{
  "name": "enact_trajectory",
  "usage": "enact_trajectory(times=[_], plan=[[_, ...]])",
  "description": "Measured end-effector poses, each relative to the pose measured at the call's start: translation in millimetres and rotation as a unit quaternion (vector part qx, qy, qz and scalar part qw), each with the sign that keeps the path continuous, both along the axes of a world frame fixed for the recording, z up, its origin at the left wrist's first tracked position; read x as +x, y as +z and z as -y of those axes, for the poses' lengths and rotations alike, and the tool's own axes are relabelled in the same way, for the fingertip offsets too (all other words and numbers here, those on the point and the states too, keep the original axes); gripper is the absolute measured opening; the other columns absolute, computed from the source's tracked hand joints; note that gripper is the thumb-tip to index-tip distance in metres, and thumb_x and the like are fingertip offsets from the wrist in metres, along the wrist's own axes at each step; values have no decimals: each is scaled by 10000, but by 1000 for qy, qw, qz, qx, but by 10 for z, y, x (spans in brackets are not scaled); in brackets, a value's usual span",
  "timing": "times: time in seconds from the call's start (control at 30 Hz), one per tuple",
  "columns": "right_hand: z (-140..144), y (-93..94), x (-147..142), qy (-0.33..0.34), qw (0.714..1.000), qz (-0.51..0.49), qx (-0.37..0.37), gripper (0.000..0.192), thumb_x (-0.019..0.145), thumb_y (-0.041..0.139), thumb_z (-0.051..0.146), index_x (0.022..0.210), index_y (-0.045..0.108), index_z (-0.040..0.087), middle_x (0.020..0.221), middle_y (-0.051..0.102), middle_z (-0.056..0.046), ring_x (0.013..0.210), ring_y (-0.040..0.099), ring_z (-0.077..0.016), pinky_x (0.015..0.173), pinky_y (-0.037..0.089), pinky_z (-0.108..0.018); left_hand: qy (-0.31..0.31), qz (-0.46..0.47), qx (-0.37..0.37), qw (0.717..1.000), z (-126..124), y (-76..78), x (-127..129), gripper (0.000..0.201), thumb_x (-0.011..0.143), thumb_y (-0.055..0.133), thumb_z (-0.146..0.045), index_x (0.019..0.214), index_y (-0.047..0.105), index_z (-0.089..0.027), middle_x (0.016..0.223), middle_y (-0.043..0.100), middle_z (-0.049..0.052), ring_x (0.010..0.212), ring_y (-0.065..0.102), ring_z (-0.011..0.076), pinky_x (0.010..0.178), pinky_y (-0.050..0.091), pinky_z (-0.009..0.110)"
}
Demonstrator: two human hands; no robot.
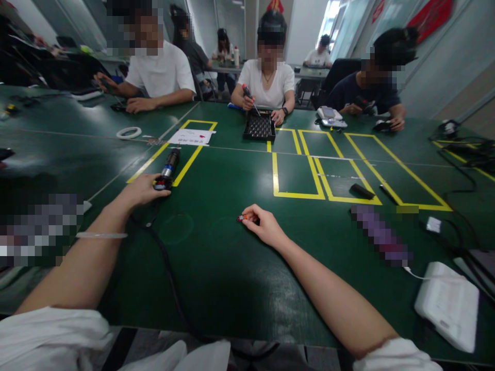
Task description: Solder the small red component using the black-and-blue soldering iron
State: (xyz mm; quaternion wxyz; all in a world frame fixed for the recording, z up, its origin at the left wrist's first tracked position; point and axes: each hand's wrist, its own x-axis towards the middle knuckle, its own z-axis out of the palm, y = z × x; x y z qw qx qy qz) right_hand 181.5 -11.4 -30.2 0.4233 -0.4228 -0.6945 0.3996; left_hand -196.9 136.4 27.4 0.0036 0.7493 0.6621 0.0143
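Note:
My left hand (145, 189) is closed around the near end of a black cylindrical device (168, 164) with a blue and silver band. The device lies on the green table inside a yellow tape outline, and a black cord (164, 252) runs from near my left hand toward the table's front edge. Near the middle of the table, my right hand (261, 224) pinches a small red part (241, 218) between thumb and fingertips. That part is too small to identify.
Behind the device lies a white paper sheet (191, 137). Yellow tape outlines (299, 195) mark the table to the right, with a small black block (362, 191) there. A white box (448, 306) stands at the near right. Across the table, a person works over a black tray (260, 126).

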Motion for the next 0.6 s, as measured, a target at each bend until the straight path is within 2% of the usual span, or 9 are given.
enact_trajectory(times=[0.13,0.33,0.6], plan=[[4,-9,-9,-3,1000,-5,-8,113,858,592,219,964,586,180,825,638,-7,734,593,-127,708,459,-255,25,-42,-36,998,219,-5,266,730,881,545,-539,1431,417,-75,1238,544,161,1019,550,245,855,457,326],[14,-10,-11,-1,1000,6,2,107,872,594,233,969,591,188,828,626,-3,736,581,-126,704,455,-251,1,-44,-21,999,670,-22,864,765,831,484,-642,1418,435,-155,1282,534,170,1035,608,330,794,497,378],[4,-39,-15,-31,996,57,57,78,871,599,219,940,602,184,821,594,-1,742,561,-134,705,434,-258,-109,-59,9,992,1262,11,1685,688,846,482,-591,1378,439,-156,1186,560,147,950,635,309,722,511,370]])
